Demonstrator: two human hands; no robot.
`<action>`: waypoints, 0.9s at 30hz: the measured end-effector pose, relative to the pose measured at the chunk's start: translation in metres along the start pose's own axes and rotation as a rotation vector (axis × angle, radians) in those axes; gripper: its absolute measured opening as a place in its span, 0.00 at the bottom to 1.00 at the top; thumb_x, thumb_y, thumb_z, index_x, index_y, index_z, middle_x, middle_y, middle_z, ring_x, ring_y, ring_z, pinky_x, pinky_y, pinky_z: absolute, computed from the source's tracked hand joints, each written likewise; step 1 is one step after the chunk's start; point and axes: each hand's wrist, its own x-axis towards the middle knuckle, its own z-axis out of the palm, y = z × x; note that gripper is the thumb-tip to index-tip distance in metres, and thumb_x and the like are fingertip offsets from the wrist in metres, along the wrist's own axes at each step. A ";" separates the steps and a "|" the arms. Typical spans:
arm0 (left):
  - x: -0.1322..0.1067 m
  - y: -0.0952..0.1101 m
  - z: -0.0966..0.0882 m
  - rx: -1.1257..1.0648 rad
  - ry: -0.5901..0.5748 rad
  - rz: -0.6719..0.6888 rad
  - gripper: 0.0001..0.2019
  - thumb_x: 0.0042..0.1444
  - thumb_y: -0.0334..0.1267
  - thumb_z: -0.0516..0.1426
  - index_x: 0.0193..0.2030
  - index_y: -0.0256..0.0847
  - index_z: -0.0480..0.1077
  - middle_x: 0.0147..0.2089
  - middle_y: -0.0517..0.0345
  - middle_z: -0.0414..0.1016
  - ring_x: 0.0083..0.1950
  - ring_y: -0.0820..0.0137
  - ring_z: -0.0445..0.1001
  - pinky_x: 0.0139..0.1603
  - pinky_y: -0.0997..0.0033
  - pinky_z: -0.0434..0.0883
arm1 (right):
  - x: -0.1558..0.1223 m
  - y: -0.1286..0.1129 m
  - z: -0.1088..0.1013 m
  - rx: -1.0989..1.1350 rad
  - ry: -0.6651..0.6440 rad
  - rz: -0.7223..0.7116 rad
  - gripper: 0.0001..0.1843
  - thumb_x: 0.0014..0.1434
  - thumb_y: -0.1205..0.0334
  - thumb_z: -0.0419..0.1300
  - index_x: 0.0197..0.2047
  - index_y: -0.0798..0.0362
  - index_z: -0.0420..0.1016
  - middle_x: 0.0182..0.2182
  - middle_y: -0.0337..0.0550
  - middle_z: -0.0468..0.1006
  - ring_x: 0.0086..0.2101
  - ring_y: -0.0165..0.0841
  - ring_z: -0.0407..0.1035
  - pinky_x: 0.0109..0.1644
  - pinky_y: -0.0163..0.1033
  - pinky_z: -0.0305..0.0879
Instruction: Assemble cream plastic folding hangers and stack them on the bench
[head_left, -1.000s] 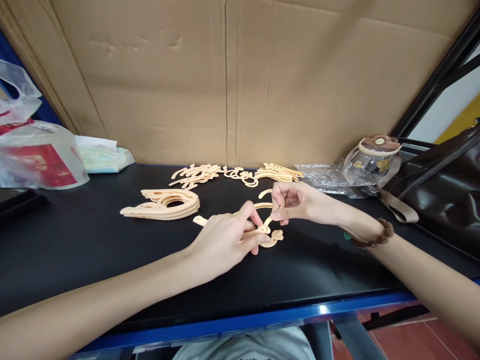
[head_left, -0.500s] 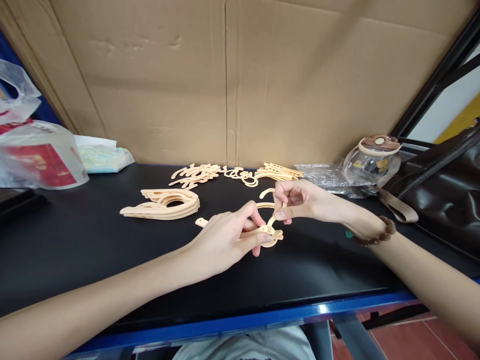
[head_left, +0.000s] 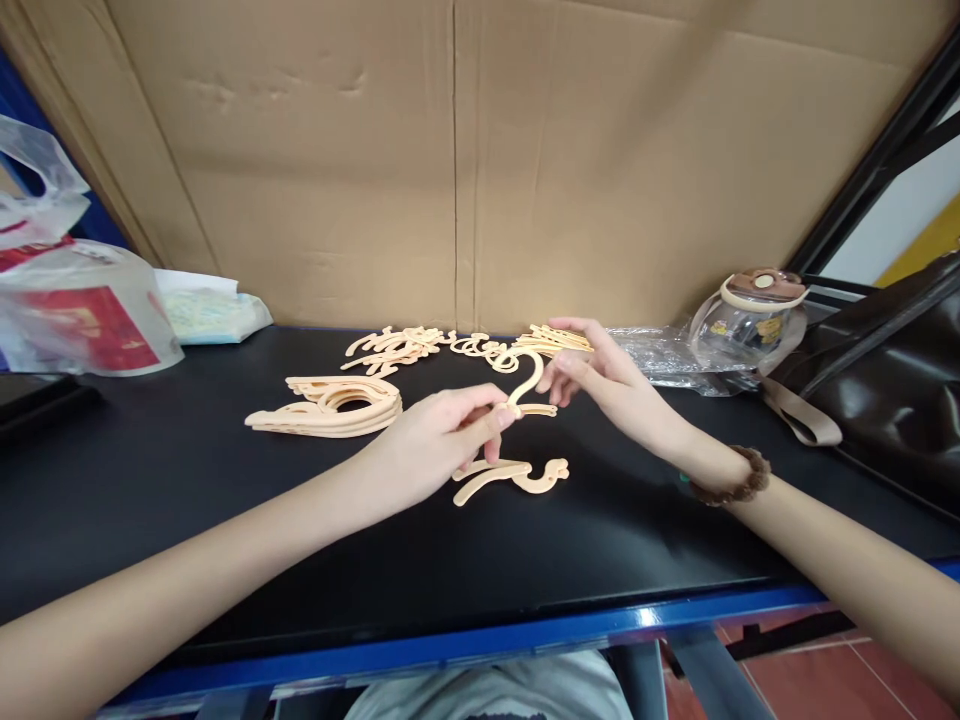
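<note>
While pinched between thumb and fingers of left hand (head_left: pixel 439 430), over black table (head_left: pixel 637 540): pale beige hook (head_left: pixel 537 374), smooth, slender, question-mark shaped, curve uppermost. Released and loosely curled, just right of hook: fingers of right hand (head_left: pixel 607 385). Below left fingertips, lying on table: curved strips (head_left: pixel 480 485) and second hook (head_left: pixel 538 487). Left of same fingers: stack of like-coloured pieces (head_left: pixel 330 426).

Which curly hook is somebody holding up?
The hook pinched in the left hand: its curve rises up from that hand. The other nearby curly piece lies on the black tabletop, held by nobody, closer to the person.
</note>
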 end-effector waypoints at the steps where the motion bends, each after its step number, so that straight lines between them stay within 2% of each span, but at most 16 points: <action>1: 0.001 0.000 -0.002 -0.079 -0.004 -0.006 0.14 0.63 0.48 0.48 0.36 0.40 0.66 0.29 0.64 0.69 0.23 0.77 0.63 0.22 0.78 0.62 | 0.001 0.003 -0.003 -0.115 -0.003 -0.002 0.19 0.63 0.52 0.53 0.55 0.49 0.61 0.32 0.39 0.75 0.31 0.31 0.70 0.38 0.40 0.68; 5: 0.003 -0.001 -0.013 -0.291 -0.035 -0.109 0.11 0.62 0.44 0.52 0.44 0.40 0.67 0.36 0.60 0.69 0.27 0.75 0.69 0.21 0.78 0.67 | 0.003 0.018 -0.015 -0.680 -0.133 -0.057 0.15 0.59 0.50 0.59 0.44 0.50 0.74 0.42 0.45 0.76 0.42 0.38 0.70 0.47 0.45 0.65; 8: 0.003 -0.003 -0.019 -0.435 -0.055 -0.184 0.12 0.61 0.40 0.54 0.50 0.40 0.67 0.35 0.59 0.68 0.29 0.75 0.69 0.25 0.77 0.70 | 0.004 0.028 -0.020 -0.822 -0.235 -0.048 0.12 0.59 0.52 0.58 0.40 0.49 0.77 0.44 0.45 0.74 0.44 0.40 0.69 0.49 0.47 0.64; 11: 0.003 -0.009 -0.020 -0.625 -0.013 -0.248 0.13 0.61 0.35 0.55 0.52 0.39 0.68 0.31 0.61 0.64 0.27 0.79 0.64 0.23 0.82 0.66 | 0.007 0.031 -0.021 -0.678 -0.226 0.011 0.11 0.61 0.54 0.56 0.37 0.51 0.75 0.39 0.44 0.75 0.41 0.37 0.70 0.47 0.46 0.64; 14: 0.005 -0.014 -0.021 -0.802 0.026 -0.301 0.13 0.63 0.36 0.53 0.53 0.39 0.68 0.31 0.62 0.63 0.25 0.81 0.61 0.22 0.83 0.63 | 0.010 0.028 -0.021 -0.288 -0.099 0.120 0.11 0.59 0.53 0.58 0.38 0.52 0.71 0.36 0.43 0.76 0.39 0.35 0.71 0.47 0.44 0.66; 17: 0.005 -0.013 -0.020 -0.867 0.025 -0.327 0.14 0.64 0.38 0.52 0.54 0.39 0.68 0.31 0.61 0.64 0.26 0.79 0.62 0.23 0.81 0.66 | 0.012 0.025 -0.024 0.070 0.039 0.189 0.13 0.57 0.52 0.61 0.40 0.52 0.70 0.38 0.43 0.77 0.40 0.33 0.72 0.49 0.42 0.67; 19: 0.005 -0.011 -0.019 -0.851 0.020 -0.349 0.13 0.63 0.37 0.53 0.52 0.39 0.70 0.33 0.59 0.65 0.28 0.77 0.65 0.25 0.78 0.71 | 0.012 0.024 -0.026 0.209 0.085 0.197 0.14 0.57 0.52 0.62 0.42 0.51 0.70 0.39 0.42 0.77 0.41 0.32 0.72 0.50 0.41 0.67; 23: 0.004 -0.006 -0.017 -0.792 0.019 -0.382 0.10 0.62 0.36 0.55 0.47 0.39 0.72 0.36 0.56 0.67 0.33 0.73 0.69 0.34 0.68 0.78 | 0.011 0.022 -0.026 0.248 0.154 0.154 0.14 0.56 0.52 0.63 0.42 0.51 0.71 0.40 0.42 0.78 0.43 0.32 0.72 0.50 0.40 0.67; 27: 0.004 -0.004 -0.016 -0.775 0.035 -0.358 0.09 0.61 0.36 0.55 0.47 0.39 0.72 0.38 0.56 0.68 0.35 0.73 0.71 0.38 0.66 0.79 | 0.011 0.018 -0.024 0.283 0.212 0.098 0.11 0.57 0.54 0.63 0.41 0.50 0.71 0.39 0.40 0.78 0.43 0.30 0.72 0.50 0.38 0.67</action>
